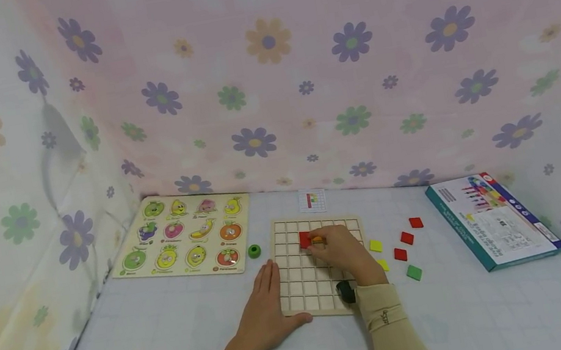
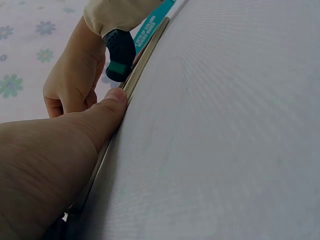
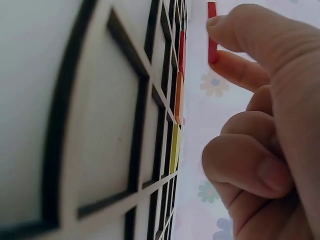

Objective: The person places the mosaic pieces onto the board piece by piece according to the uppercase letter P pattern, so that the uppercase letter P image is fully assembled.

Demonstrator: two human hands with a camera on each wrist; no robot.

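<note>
My right hand (image 1: pixel 343 249) is over the wooden grid board (image 1: pixel 295 289), pinching a red square tile (image 3: pixel 212 35) between thumb and forefinger; its other fingers curl into the palm. In the right wrist view the tile is raised off the board, edge-on. Below it, a red tile (image 3: pixel 182 55), an orange tile (image 3: pixel 179 97) and a yellow tile (image 3: pixel 175 148) sit in the grid's cells. My left hand (image 1: pixel 264 317) rests with straight fingers along the board's left side. Its thumb (image 2: pixel 107 112) lies against the board's front edge.
Loose red tiles (image 1: pixel 407 238), yellow tiles (image 1: pixel 375 246) and a green tile (image 1: pixel 414 273) lie right of the board. A pattern card (image 1: pixel 313 201) is behind it. Left are a green ring (image 1: pixel 254 251) and a fruit puzzle (image 1: pixel 182 250); far right, a flat box (image 1: pixel 494 219).
</note>
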